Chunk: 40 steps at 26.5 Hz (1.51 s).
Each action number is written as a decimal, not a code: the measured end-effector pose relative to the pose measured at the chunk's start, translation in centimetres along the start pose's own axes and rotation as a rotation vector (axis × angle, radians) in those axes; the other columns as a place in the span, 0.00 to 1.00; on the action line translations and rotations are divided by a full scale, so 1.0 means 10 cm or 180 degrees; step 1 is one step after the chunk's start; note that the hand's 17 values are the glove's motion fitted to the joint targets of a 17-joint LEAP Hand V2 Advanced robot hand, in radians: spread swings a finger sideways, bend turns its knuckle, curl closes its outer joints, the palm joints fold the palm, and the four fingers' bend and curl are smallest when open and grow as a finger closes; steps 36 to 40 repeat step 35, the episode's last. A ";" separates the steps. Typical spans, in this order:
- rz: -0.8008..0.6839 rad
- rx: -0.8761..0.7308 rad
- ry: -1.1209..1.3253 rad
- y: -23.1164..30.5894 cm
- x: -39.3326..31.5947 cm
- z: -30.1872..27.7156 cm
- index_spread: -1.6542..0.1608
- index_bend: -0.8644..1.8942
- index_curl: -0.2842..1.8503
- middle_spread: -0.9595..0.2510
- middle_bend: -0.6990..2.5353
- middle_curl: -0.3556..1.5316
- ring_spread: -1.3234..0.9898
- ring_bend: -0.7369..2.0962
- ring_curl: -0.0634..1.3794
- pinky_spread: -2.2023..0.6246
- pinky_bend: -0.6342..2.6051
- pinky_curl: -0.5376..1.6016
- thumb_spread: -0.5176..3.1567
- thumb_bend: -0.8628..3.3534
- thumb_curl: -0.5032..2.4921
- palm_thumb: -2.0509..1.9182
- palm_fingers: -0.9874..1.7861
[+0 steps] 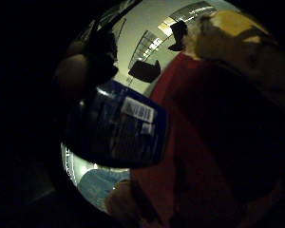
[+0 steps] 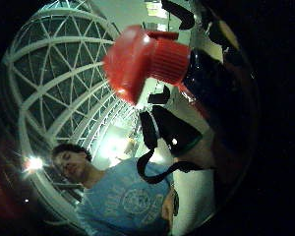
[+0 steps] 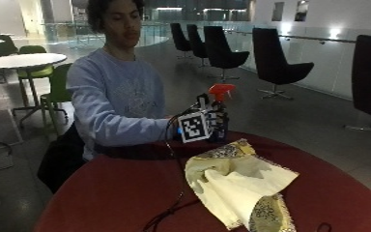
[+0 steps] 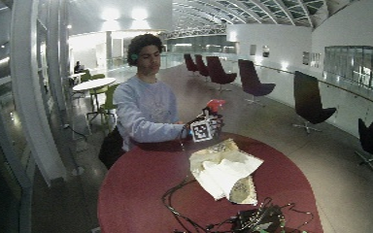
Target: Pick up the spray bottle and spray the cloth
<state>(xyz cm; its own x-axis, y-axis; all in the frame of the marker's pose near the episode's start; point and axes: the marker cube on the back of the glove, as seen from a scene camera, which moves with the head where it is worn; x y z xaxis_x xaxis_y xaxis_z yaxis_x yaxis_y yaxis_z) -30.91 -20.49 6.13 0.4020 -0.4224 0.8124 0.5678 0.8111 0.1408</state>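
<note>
On red table (image 3: 108, 193), cream cloth (image 3: 237, 186)

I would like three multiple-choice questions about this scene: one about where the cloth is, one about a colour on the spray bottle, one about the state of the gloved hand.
1. Where does the cloth lie?
A. on the red table
B. on a chair
C. on the floor

2. What colour is the spray bottle's spray head?
A. white
B. red
C. green

3. What is the right hand doing?
A. resting flat on the table
B. pinching the cloth
C. holding the spray bottle upright above the table

Answers: 1 A, the outside view shows it crumpled on the tabletop. 2 B, the head is red in the thumb side palm view. 3 C, the bottle stands in the gloved hand, clear of the cloth.
</note>
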 end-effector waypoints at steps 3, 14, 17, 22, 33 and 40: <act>0.0051 -0.0060 0.0171 0.24 -0.06 -0.30 0.78 0.34 0.33 0.76 0.32 0.44 0.56 0.40 0.31 0.84 0.27 0.40 0.45 0.20 0.30 0.66 0.63; 0.0609 0.0744 0.1269 1.21 0.12 -1.84 0.76 0.38 0.32 0.77 0.29 0.42 0.57 0.36 0.28 0.85 0.26 0.41 0.45 0.20 0.29 0.66 0.59; 0.0812 0.0873 0.1472 1.52 0.24 -2.13 0.76 0.38 0.32 0.78 0.29 0.42 0.58 0.33 0.27 0.86 0.26 0.41 0.45 0.20 0.29 0.66 0.58; 0.1020 0.0963 0.1658 1.90 0.40 -2.36 0.75 0.38 0.32 0.78 0.30 0.41 0.58 0.31 0.24 0.86 0.25 0.40 0.45 0.20 0.29 0.66 0.58; 0.1058 0.0983 0.1742 2.11 0.45 -2.46 0.75 0.39 0.33 0.78 0.30 0.41 0.58 0.31 0.21 0.86 0.25 0.40 0.45 0.20 0.29 0.67 0.57; 0.1057 0.0985 0.1738 2.10 0.44 -2.45 0.74 0.39 0.33 0.78 0.30 0.41 0.58 0.31 0.21 0.86 0.25 0.40 0.45 0.20 0.29 0.67 0.57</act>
